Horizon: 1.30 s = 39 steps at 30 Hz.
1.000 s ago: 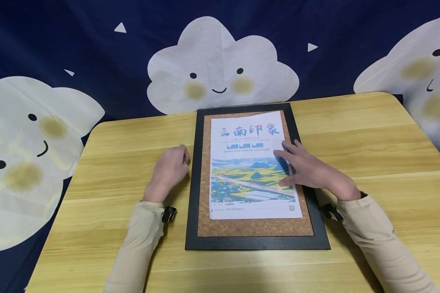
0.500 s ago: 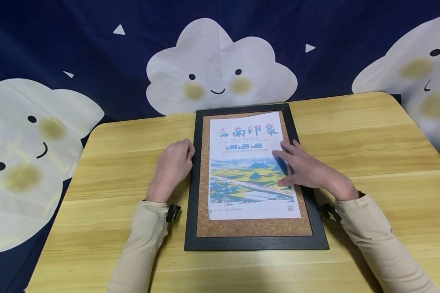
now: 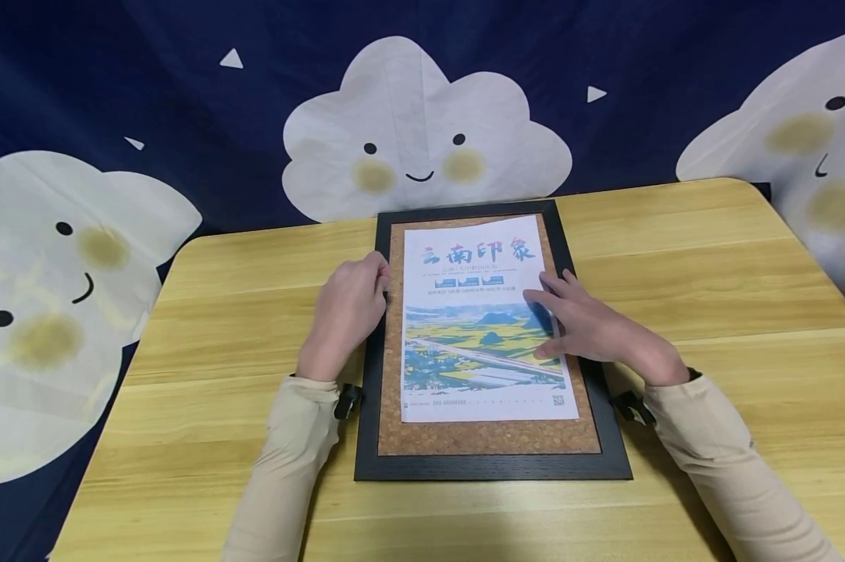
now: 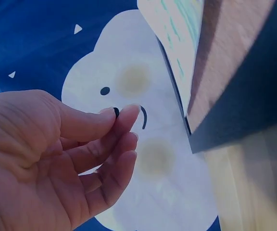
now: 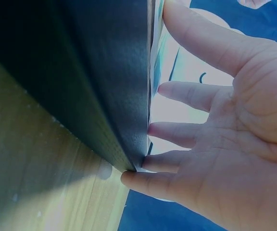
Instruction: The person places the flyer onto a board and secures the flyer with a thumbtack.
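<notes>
Dark blue backdrop (image 3: 190, 101) printed with smiling clouds (image 3: 401, 117) rises behind the far edge of a pale wooden table (image 3: 240, 312). At its middle, toward the far side, lies a black frame (image 3: 493, 467) around a cork panel (image 3: 493, 439), and on the cork rests a printed sheet (image 3: 472, 343), its title at the far end, a wider strip of bare cork showing at the near end.

Steadying the sheet while handling a small piece seems to be the step in hand. To do it well, the person would probably spread light pressure along the right edge, so the paper neither slides nor buckles, and bring the other hand in without brushing the left edge.

The right hand (image 3: 584, 320) holds nothing; its fingers are fairly straight and fanned, thumb and forefinger reaching over the sheet's right edge. The left hand (image 3: 345, 312), above the frame's left rail, has thumb and forefinger pinched almost together on a small dark piece (image 4: 116, 112), mostly hidden, so its kind cannot be told.
</notes>
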Motion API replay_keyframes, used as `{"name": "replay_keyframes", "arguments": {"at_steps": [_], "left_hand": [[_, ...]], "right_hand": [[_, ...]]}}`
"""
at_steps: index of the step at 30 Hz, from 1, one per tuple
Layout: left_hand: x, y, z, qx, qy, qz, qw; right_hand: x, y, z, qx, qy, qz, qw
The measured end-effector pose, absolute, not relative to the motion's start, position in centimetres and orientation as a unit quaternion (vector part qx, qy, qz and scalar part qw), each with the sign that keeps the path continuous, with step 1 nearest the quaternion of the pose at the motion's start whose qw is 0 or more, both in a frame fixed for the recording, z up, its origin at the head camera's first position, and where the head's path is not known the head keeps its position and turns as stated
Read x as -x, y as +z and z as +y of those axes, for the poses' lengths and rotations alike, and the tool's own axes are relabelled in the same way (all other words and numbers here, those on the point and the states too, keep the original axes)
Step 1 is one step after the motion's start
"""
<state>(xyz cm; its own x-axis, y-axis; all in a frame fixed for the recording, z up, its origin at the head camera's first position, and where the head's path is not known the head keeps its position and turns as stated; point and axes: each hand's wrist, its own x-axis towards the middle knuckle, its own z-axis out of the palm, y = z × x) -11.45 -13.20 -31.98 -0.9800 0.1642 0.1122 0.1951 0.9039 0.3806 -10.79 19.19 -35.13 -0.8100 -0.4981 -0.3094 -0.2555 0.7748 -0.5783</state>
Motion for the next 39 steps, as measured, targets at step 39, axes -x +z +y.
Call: {"name": "replay_keyframes", "arguments": {"at_steps": [39], "left_hand": [[12.9, -31.6, -10.1, 0.109, -0.323, -0.94, 0.027]], "right_hand": [[10.7, -35.0, 19.1, 0.205, -0.264, 0.914, 0.229]]}}
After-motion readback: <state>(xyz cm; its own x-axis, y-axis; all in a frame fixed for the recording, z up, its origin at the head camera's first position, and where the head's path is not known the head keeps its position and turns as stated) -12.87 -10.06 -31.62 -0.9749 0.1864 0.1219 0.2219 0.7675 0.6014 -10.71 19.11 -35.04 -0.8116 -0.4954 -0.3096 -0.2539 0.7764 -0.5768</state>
